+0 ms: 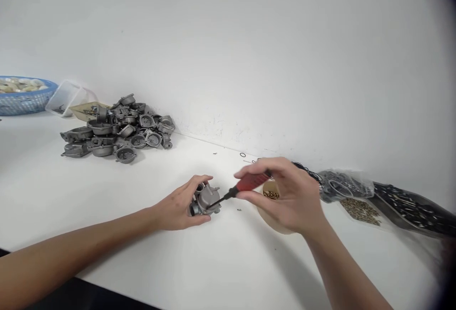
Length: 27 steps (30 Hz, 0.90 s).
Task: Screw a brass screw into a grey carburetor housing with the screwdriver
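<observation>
My left hand (180,205) is wrapped round a small grey metal carburettor body (205,199) that rests on the white table (107,191). My right hand (285,196) grips a screwdriver with a red handle (249,184). Its black shaft slants down to the left and its tip touches the metal part. A tiny loose screw (240,209) lies on the table just below the shaft.
A heap of grey metal castings (119,132) lies at the back left, beside a clear plastic tub (67,97) and a blue basket (21,96). A small bowl of brass screws (271,195) sits behind my right hand. Plastic bags of small parts (356,196) lie at right.
</observation>
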Tool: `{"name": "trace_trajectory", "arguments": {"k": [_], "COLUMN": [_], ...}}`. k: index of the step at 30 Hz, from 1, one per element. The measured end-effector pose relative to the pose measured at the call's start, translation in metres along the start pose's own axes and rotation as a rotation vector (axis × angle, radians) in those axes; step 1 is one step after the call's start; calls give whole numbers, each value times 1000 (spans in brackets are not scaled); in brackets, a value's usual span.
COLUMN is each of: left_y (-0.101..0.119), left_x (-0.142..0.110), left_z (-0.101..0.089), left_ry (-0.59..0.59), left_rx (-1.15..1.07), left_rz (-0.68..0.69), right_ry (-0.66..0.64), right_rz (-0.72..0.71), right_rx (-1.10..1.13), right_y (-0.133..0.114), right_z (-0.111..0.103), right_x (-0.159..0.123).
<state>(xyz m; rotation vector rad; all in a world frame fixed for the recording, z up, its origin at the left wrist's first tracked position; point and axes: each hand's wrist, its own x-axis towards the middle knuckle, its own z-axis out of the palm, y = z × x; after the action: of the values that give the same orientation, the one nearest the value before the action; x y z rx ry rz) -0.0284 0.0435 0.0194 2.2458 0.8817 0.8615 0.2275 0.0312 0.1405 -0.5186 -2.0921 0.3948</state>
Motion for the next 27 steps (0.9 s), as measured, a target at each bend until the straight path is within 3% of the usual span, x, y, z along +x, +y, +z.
{"name": "trace_trajectory", "arguments": {"k": [4, 8, 13, 16, 20, 25, 27], "left_y": [5, 3, -2, -2, -3, -10, -14], "left_x": [0, -1, -1, -1, -1, 0, 3], "left_z": [-4, -5, -11, -16, -18, -23, -28], "left_ry": [-52, -55, -83, -118, -131, -148, -155], "left_rx": [-72, -129, -153, -158, -157, -52, 30], "left_rz": [-103, -87, -43, -53, -31, -91, -149], "right_ry": [239, 359, 180, -5, -182, -224, -95], "right_rz": [3, 242, 473, 576, 649, 629, 541], "right_rx": [-88, -378, -657, -639, -561, -569, -622], "right_y": [10, 40, 80, 90, 90, 87, 83], "right_z": [-35, -71, -107, -121, -126, -119, -109], "right_x": [-37, -86, -132, -141, -138, -132, -127]}}
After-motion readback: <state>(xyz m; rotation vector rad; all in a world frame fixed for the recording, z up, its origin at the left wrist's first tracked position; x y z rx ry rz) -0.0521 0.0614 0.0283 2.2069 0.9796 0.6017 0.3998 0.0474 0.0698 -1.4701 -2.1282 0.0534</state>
